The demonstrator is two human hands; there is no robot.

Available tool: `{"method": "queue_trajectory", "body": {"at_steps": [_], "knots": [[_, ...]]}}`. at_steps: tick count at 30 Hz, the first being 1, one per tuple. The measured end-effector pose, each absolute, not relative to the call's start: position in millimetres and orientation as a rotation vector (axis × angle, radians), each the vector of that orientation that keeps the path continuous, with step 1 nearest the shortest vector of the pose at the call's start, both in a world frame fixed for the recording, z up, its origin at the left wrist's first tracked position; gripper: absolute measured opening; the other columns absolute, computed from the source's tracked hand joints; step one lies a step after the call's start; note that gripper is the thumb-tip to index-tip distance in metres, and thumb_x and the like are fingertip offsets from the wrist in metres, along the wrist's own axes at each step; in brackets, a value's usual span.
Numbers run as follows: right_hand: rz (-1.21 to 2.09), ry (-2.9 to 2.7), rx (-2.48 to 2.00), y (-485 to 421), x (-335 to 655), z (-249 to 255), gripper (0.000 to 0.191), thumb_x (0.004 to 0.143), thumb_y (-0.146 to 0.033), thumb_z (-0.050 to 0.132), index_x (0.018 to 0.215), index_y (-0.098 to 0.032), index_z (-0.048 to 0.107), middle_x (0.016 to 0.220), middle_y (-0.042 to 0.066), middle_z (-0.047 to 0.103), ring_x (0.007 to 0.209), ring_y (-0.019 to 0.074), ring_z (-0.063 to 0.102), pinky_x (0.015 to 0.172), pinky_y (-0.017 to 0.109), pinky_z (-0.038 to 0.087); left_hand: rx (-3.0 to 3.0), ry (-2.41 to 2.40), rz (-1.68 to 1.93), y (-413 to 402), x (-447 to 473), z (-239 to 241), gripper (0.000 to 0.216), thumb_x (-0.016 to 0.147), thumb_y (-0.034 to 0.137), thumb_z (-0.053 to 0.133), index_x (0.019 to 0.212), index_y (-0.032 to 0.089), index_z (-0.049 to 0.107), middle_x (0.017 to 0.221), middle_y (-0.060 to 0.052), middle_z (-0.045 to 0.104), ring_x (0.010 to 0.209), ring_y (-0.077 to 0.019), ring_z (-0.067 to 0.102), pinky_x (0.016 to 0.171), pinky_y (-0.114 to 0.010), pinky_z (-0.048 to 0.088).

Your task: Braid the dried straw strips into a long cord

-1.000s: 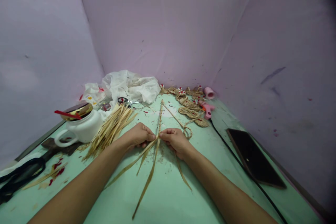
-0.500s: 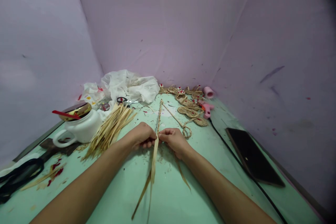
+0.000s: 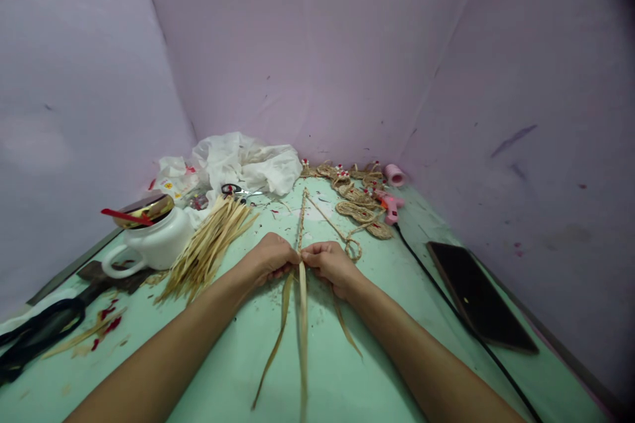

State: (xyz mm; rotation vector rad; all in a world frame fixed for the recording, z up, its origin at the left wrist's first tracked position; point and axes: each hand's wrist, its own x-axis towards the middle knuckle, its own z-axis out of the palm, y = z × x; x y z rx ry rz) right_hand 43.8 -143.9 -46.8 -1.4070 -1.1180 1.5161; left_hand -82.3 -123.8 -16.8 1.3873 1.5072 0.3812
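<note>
A thin straw-coloured braid runs away from me over the green table, bends at its far end and comes back to a loose loop at the right. My left hand pinches the near end of the braid from the left. Facing it, my right hand is closed on the same spot, fingertips almost touching. A pale flat fibre strand hangs straight toward me between the hands. One darker strand trails from under my left hand, another strand from under my right.
Left: a bundle of dry strips, a white mug, black-handled scissors, small scissors, a white plastic bag. Right: coiled braided pieces, a pink glue gun with a black cord, a dark phone-like slab.
The pale strand has swung to the middle and hangs straight. The darker strand now lies apart from it at the left. Both hands stay at the braid's end.
</note>
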Motion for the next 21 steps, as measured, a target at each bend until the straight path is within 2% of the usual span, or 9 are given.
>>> {"method": "queue_trajectory", "body": {"at_steps": [5,9,11,14,17,21], "knots": [[1.524,-1.107,-1.404,-142,45,-49,0.009,0.060,-0.020,0.057,0.055,-0.012,0.056,0.037,-0.005,0.043,0.033,0.0027,0.024,0.036,0.020,0.012,1.383,1.509,0.412,-125,-84,-18,0.007,0.051,0.016,0.054,0.051,0.014,0.048,0.031,0.006,0.036,0.028,-0.0052,0.029,0.030,-0.018,0.014],[1.586,-1.108,-1.351,-144,46,-46,0.012,0.059,-0.022,0.059,0.055,-0.011,0.057,0.045,-0.002,0.052,0.035,0.0026,0.030,0.037,0.019,0.016,1.184,1.329,0.467,-123,-91,-16,0.019,0.051,0.010,0.054,0.069,0.015,0.050,0.051,0.001,0.058,0.030,-0.0042,0.036,0.029,-0.015,0.016],[1.597,-1.093,-1.329,-145,46,-45,0.012,0.059,-0.022,0.059,0.055,-0.011,0.057,0.049,0.000,0.056,0.037,0.0035,0.035,0.038,0.019,0.021,1.071,1.233,0.424,-120,-96,-17,0.025,0.051,0.007,0.054,0.075,0.013,0.053,0.061,-0.003,0.063,0.031,-0.0028,0.037,0.029,-0.014,0.018],[1.625,-1.081,-1.288,-146,45,-43,0.011,0.059,-0.022,0.059,0.055,-0.011,0.057,0.049,0.001,0.057,0.041,0.0058,0.042,0.042,0.019,0.027,0.966,1.106,0.335,-116,-99,-21,0.018,0.056,0.008,0.053,0.073,0.008,0.058,0.064,-0.006,0.063,0.036,-0.0022,0.043,0.031,-0.012,0.026],[1.650,-1.112,-1.283,-146,46,-43,0.011,0.061,-0.022,0.058,0.056,-0.012,0.057,0.048,0.000,0.056,0.039,0.0054,0.041,0.041,0.019,0.026,0.909,1.086,0.292,-116,-99,-26,0.009,0.061,0.011,0.051,0.064,0.006,0.059,0.054,-0.004,0.058,0.040,-0.0044,0.048,0.035,-0.013,0.035],[1.614,-1.217,-1.288,-144,50,-44,0.013,0.062,-0.021,0.057,0.052,-0.012,0.056,0.041,-0.004,0.049,0.035,0.0029,0.029,0.039,0.019,0.019,1.020,1.181,0.342,-118,-95,-27,0.008,0.059,0.009,0.050,0.058,0.008,0.057,0.041,0.001,0.048,0.034,-0.0048,0.041,0.031,-0.014,0.029]]}}
